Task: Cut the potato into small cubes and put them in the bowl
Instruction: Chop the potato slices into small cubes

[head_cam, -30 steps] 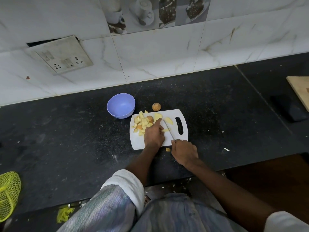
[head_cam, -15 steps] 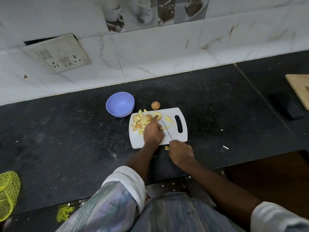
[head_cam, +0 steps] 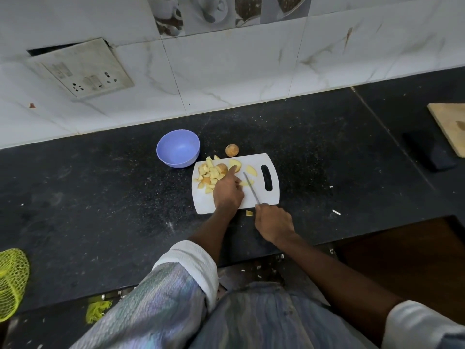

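A white cutting board (head_cam: 273,195) lies on the black counter. A heap of cut potato pieces (head_cam: 209,174) covers its left part. My left hand (head_cam: 227,190) rests on the board, its forefinger stretched onto a potato slice (head_cam: 236,163). Two more potato slices (head_cam: 251,170) lie right of it. My right hand (head_cam: 273,221) grips a knife (head_cam: 250,187) at the board's near edge, the blade pointing away across the board. The purple bowl (head_cam: 178,148) stands just left of the board with nothing visible inside.
A small round potato end (head_cam: 231,150) sits on the counter behind the board. One potato bit (head_cam: 249,213) lies off the board near my right hand. A wooden board (head_cam: 450,127) and a dark block (head_cam: 430,153) are far right. A yellow net bag (head_cam: 11,280) is at left.
My left forefinger has reached further out onto the slice near the board's far edge. The knife has stayed over the board's middle.
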